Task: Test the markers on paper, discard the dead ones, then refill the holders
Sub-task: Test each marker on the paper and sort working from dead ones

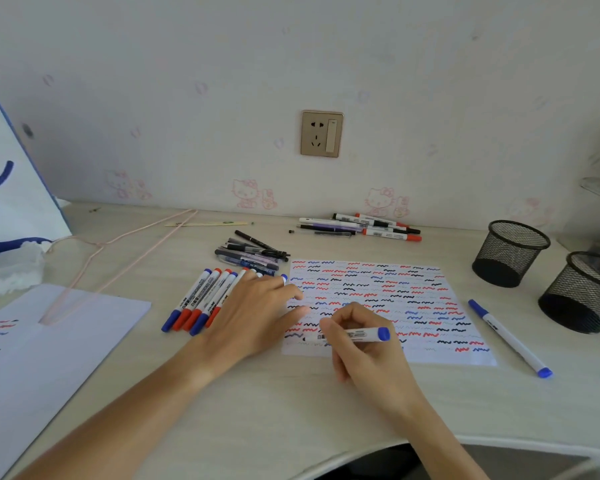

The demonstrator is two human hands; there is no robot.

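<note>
At the far left of the pale wood-grain bench (291,403) stands a white paper bag with a blue deer print (4,188), with crumpled white tissue (11,268) at its foot and a thin pink wire hanger (118,254) lying beside it. In front of these lies a second white sheet with a few coloured squiggles (49,348).

Next comes a row of white markers with red and blue caps (201,299), lying side by side. The left hand (257,317) reaches in from the lower left, palm down and fingers straight, over the right end of that row; its fingertips touch the left edge of the white test sheet covered in red, blue and black squiggles (395,306). Behind the row sits a small heap of dark pens (250,254), and further back, near the wall, a loose group of markers and pens with red and black caps (361,225).

The right hand (364,344) comes in from the lower right and rests on the sheet's near-left part, fingers curled round a white marker with a blue cap on its back end (354,335); its dark tip points left, low over the paper.

Right of the sheet a lone blue-capped white marker (510,336) lies on the bench. Beyond it two black wire-mesh pen holders (510,252) stand tilted toward the camera, just beside each other; no markers show inside them.
</note>
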